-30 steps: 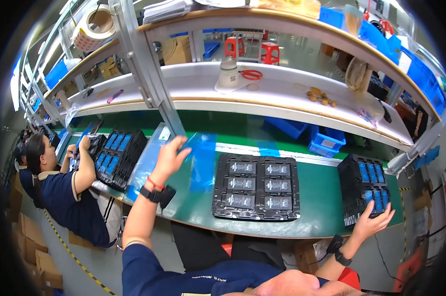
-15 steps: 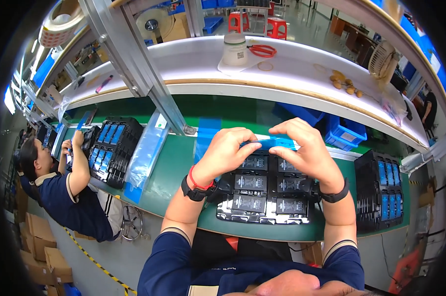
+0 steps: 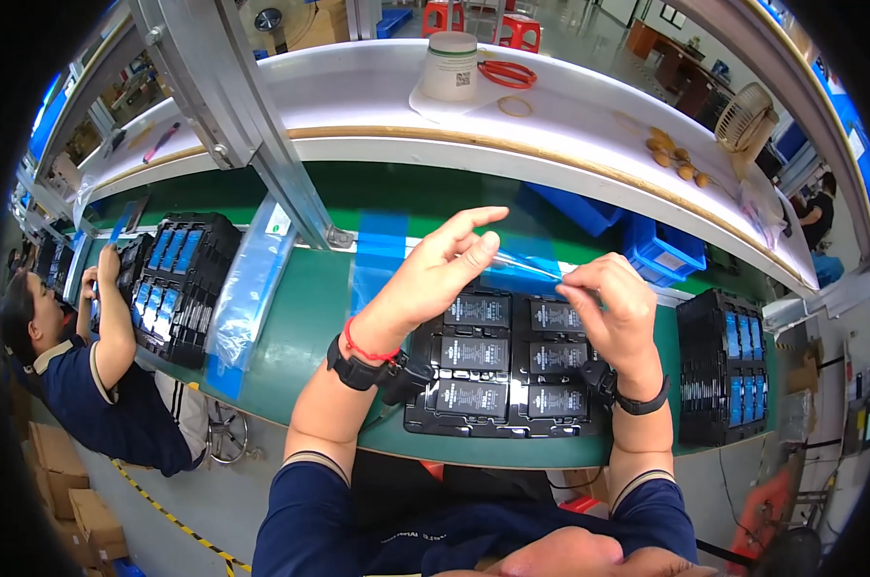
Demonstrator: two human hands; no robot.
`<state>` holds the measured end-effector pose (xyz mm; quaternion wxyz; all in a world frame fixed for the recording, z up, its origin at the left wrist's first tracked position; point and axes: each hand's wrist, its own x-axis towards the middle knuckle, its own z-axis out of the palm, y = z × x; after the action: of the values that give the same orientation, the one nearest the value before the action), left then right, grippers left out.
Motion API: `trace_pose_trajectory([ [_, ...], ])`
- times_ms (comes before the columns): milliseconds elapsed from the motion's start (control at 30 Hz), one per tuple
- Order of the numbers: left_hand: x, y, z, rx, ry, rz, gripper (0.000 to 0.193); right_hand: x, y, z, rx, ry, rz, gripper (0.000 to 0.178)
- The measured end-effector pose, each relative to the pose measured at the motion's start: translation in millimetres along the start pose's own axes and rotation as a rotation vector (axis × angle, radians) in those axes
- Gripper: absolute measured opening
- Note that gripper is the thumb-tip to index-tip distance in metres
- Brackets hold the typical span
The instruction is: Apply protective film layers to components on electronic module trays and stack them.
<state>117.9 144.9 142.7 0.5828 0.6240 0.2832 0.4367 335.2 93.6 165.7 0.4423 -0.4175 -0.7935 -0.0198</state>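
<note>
I see the thin strip [image 3: 533,268] at twelve o'clock from the black tray [image 3: 519,385], pinched in my right hand [image 3: 617,303]; whether my left hand [image 3: 442,276] grips it, I can't tell. Probably light, flimsy, slippery: best held by its ends.

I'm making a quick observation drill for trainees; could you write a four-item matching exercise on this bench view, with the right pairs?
1. single black tray
2. small fan
3. red bracelet
4. thin shiny strip

A. around the left wrist
B. pinched in the right hand
C. holding six dark packs
D. at the right end of the white shelf

Pairs: 1-C, 2-D, 3-A, 4-B
</note>
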Motion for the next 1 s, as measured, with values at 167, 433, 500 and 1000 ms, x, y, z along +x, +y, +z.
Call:
trace_pose_trajectory([
  [167, 3.2, -13.3, 3.7, -0.027, -0.062, -0.119, 0.045, -8.0, -7.4, -7.2, 0.089, -0.104, -0.099, 0.017],
  [433, 6.9, 3.1, -18.3, -0.111, 0.199, 0.048, 0.019, -41.1, 60.8, -28.8, 0.744, -0.209, 0.874, 0.011],
  [500, 3.5, 7.6, -19.2, -0.113, 0.197, 0.051, 0.022, -52.1, 81.6, -11.4, 0.786, -0.298, 1.017, 0.012],
  [1000, -2.0, 19.2, -20.4, -0.114, 0.154, 0.059, 0.027, -63.5, 91.8, 9.6, 0.72, -0.329, 1.155, 0.015],
])
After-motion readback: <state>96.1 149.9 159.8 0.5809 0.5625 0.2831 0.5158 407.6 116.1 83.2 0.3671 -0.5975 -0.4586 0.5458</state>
